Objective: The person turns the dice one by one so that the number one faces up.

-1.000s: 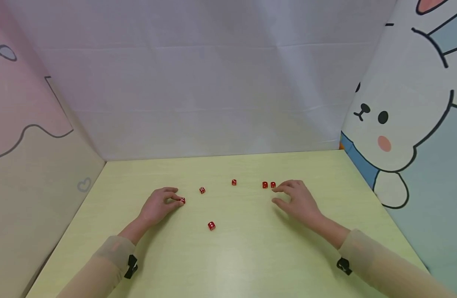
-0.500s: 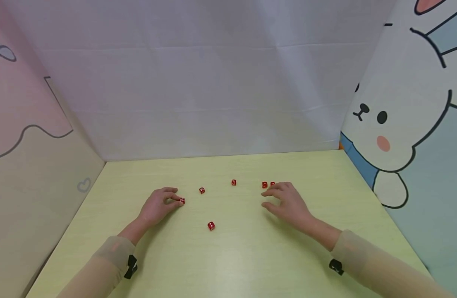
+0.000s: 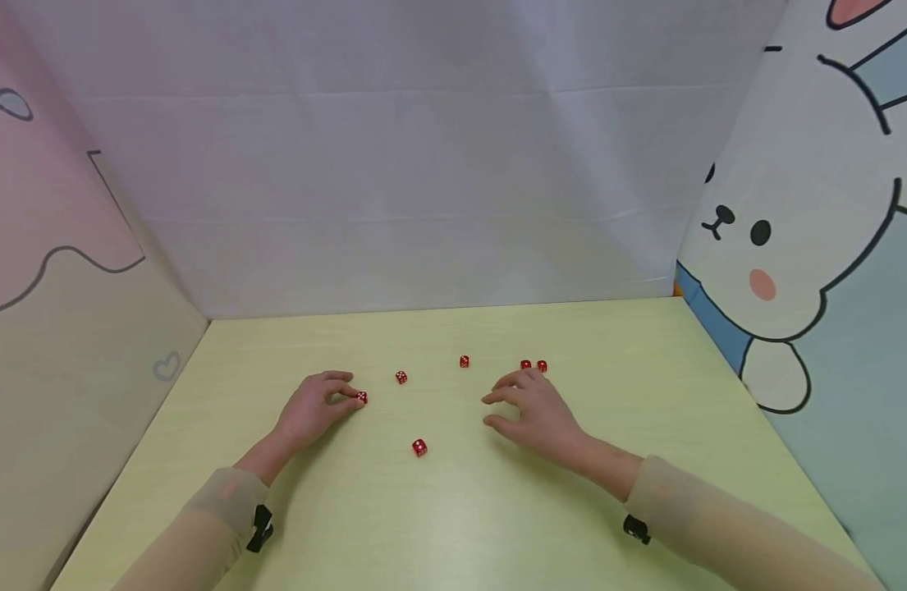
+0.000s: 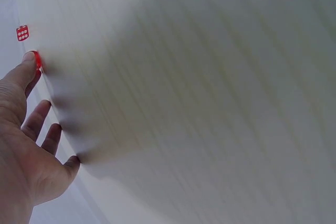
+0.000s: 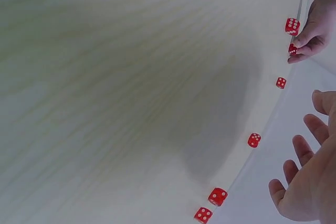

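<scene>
At the left of the table, my left hand (image 3: 314, 410) pinches a small red die (image 3: 362, 397) with white pips between thumb and index finger. In the left wrist view the thumb (image 4: 23, 72) covers most of that die. My right hand (image 3: 538, 414) hovers over the table with fingers spread and slightly bent, holding nothing. Just behind it are two red dice, one (image 3: 525, 364) partly hidden by the hand and one (image 3: 542, 366) beside it. A single die (image 3: 419, 447) lies nearer the front, between the hands.
Two more dice, one (image 3: 401, 377) right of the left hand and one (image 3: 464, 361) at the back middle, lie on the pale wood table (image 3: 453, 525). A white cloth (image 3: 438, 189) rises behind it. Printed panels (image 3: 815, 246) flank both sides.
My right hand has moved left, away from the pair of dice at the right, which it now partly covers from the front. The left hand and the dice stay put.
</scene>
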The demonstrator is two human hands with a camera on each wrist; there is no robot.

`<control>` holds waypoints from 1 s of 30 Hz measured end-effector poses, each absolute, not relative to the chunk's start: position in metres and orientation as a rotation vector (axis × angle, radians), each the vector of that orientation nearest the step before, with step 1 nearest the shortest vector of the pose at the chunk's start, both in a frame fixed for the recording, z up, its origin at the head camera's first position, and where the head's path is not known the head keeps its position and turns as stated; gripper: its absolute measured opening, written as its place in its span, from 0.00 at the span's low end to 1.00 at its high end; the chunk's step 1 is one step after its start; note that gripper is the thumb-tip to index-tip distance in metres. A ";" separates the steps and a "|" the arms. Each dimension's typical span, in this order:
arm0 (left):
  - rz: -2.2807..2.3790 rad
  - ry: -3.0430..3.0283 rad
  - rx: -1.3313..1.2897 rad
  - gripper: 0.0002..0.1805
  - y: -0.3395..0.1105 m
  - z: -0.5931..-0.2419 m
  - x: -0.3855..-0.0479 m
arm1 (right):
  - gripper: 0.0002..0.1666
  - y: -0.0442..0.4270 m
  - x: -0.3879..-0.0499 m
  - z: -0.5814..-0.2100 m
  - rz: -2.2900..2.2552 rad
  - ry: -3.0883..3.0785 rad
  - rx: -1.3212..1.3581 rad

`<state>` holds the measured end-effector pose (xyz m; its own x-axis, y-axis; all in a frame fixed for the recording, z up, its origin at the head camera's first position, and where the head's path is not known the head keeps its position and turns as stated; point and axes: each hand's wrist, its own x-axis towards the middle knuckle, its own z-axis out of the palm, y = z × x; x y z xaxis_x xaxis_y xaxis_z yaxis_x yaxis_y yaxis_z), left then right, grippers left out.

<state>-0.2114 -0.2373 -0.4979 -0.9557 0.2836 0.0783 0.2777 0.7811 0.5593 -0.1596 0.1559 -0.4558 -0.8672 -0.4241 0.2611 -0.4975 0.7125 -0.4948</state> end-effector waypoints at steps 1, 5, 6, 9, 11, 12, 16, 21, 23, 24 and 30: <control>0.927 2.955 0.468 0.09 -0.237 -0.498 -0.212 | 0.14 0.153 -0.159 -0.455 0.859 -2.793 0.764; 0.923 2.957 0.476 0.09 -0.238 -0.500 -0.212 | 0.15 0.142 -0.158 -0.457 0.864 -2.820 0.799; 0.921 2.957 0.479 0.09 -0.238 -0.499 -0.212 | 0.15 0.139 -0.158 -0.458 0.861 -2.827 0.807; 0.918 2.960 0.476 0.09 -0.238 -0.499 -0.212 | 0.15 0.132 -0.158 -0.460 0.850 -2.849 0.833; 0.919 2.960 0.471 0.09 -0.238 -0.498 -0.212 | 0.15 0.127 -0.157 -0.461 0.854 -2.855 0.853; 0.917 2.960 0.468 0.09 -0.238 -0.499 -0.212 | 0.15 0.125 -0.157 -0.462 0.848 -2.855 0.864; 0.918 2.959 0.457 0.09 -0.238 -0.499 -0.211 | 0.15 0.115 -0.158 -0.465 0.827 -2.848 0.914; 0.924 2.957 0.452 0.09 -0.237 -0.498 -0.210 | 0.14 0.106 -0.159 -0.470 0.781 -2.853 0.964; 0.925 2.955 0.452 0.10 -0.237 -0.498 -0.210 | 0.14 0.102 -0.159 -0.471 0.771 -2.855 0.978; 0.925 2.954 0.457 0.10 -0.237 -0.498 -0.210 | 0.14 0.100 -0.160 -0.472 0.767 -2.860 0.985; 0.914 2.960 0.467 0.11 -0.237 -0.499 -0.210 | 0.13 0.090 -0.162 -0.474 0.752 -2.888 1.032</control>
